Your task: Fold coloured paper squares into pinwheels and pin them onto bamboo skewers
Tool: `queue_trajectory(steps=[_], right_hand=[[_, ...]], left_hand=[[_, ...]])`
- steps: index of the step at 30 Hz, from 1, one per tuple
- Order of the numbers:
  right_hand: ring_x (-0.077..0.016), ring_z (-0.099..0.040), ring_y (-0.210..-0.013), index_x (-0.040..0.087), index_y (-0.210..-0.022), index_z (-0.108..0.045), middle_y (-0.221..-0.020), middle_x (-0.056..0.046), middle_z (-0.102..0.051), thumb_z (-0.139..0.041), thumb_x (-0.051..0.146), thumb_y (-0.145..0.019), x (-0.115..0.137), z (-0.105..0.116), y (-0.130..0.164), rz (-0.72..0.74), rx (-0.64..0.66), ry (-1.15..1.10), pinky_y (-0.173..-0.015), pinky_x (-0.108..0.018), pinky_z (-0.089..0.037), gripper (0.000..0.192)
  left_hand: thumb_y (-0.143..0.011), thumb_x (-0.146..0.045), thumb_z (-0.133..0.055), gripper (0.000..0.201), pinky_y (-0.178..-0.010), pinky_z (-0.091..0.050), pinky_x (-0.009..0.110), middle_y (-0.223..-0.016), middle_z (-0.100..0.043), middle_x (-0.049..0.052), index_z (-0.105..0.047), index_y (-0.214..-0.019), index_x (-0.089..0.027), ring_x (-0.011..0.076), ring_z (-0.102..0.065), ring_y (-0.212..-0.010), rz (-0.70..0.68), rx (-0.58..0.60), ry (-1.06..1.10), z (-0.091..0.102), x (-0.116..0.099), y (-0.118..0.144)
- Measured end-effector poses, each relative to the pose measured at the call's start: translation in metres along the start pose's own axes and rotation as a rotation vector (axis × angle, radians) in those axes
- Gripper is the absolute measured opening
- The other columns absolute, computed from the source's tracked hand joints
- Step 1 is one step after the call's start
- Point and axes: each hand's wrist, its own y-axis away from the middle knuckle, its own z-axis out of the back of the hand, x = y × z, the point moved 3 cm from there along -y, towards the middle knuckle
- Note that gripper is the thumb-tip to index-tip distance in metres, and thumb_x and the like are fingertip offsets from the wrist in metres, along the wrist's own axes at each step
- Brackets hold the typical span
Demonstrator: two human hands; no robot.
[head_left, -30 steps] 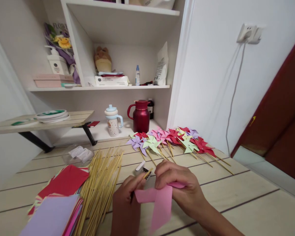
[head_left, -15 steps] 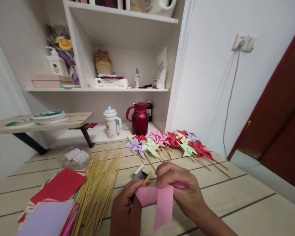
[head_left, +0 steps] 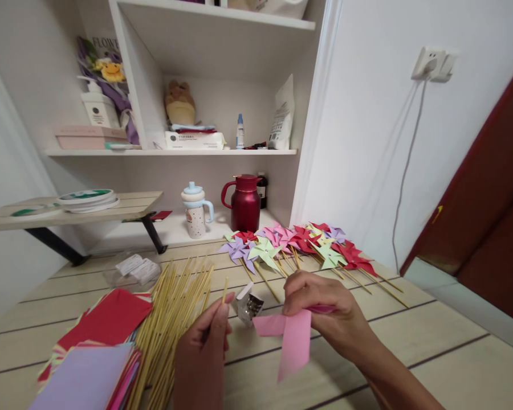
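Above the table (head_left: pixel 250 384), left hand (head_left: pixel 205 336) observed, grip clasped on 1 stick (head_left: pixel 226 289); right hand (head_left: pixel 327 302), grip pinching 1 folded pink paper (head_left: pixel 297 344).

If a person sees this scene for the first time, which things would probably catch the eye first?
Probably the colourful paper pinwheels come first, lying at the table's far side, with the shiny red jug standing behind them. Next might be the folded pink paper in the right hand, then the many thin sticks spread left of the left hand.
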Motion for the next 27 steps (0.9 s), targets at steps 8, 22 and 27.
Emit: queue_trajectory(steps=[8,22,27], right_hand=[[-0.017,-0.06,-0.07,0.026,-0.085,-0.079,-0.076,-0.006,-0.068,-0.065,0.027,-0.089,0.003,-0.013,0.0,0.039,0.069,0.024,-0.063,-0.029,-0.046,0.015],[-0.0188,-0.061,-0.073,0.026,-0.087,-0.077,-0.076,-0.004,-0.07,-0.071,0.015,-0.083,0.004,-0.01,0.001,0.104,-0.011,0.015,-0.071,-0.035,-0.05,0.013],[-0.0184,-0.06,-0.071,0.028,-0.09,-0.077,-0.077,-0.003,-0.069,-0.072,0.012,-0.081,0.003,-0.009,0.004,0.122,-0.059,-0.032,-0.076,-0.038,-0.05,0.019]], left_hand=[[-0.082,-0.052,-0.059,0.039,-0.067,-0.052,0.03,-0.077,-0.071,0.003,-0.076,-0.104,-0.025,0.0193,-0.061,-0.067,-0.253,0.148,-0.159,-0.01,-0.012,0.012],[-0.087,-0.04,-0.055,0.028,-0.061,-0.053,0.027,-0.08,-0.075,0.003,-0.075,-0.107,-0.036,0.0201,-0.068,-0.069,-0.623,0.223,-0.418,-0.008,-0.007,0.016],[-0.087,-0.046,-0.054,0.027,-0.077,-0.053,0.031,-0.085,-0.075,0.001,-0.077,-0.098,-0.037,0.0207,-0.068,-0.075,-0.566,-0.011,-0.369,-0.01,-0.01,0.027]])
